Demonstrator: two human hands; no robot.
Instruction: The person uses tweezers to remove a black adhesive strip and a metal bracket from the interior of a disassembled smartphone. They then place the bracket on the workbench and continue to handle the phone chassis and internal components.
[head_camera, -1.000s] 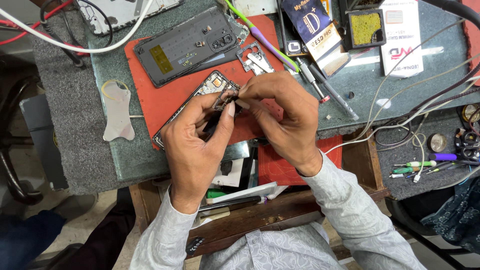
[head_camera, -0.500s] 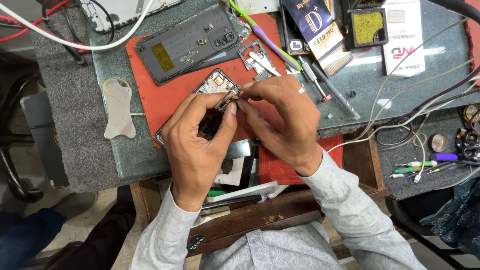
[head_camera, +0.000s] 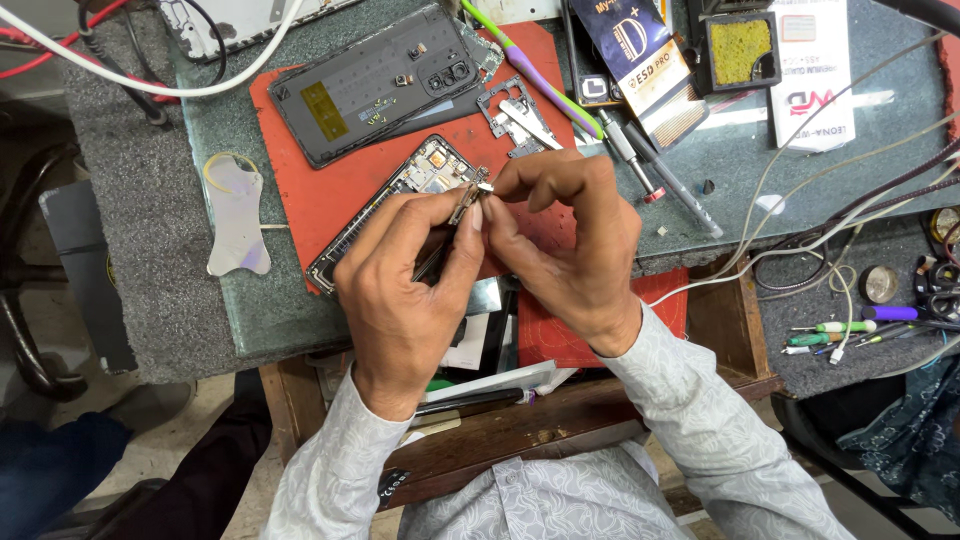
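The scene is evenly and brightly lit from above, with soft, short shadows under the left hand (head_camera: 410, 290) and right hand (head_camera: 565, 245) on the red mat (head_camera: 330, 195). A pale sheen of glare lies across the glass worktop (head_camera: 740, 140) toward its far right edge, and a fainter one on the dark phone back cover (head_camera: 375, 85). Focus is sharp across the middle. Toward the frame corners the floor and cables look slightly stretched and softer, and the near left corner falls into dimmer shade.
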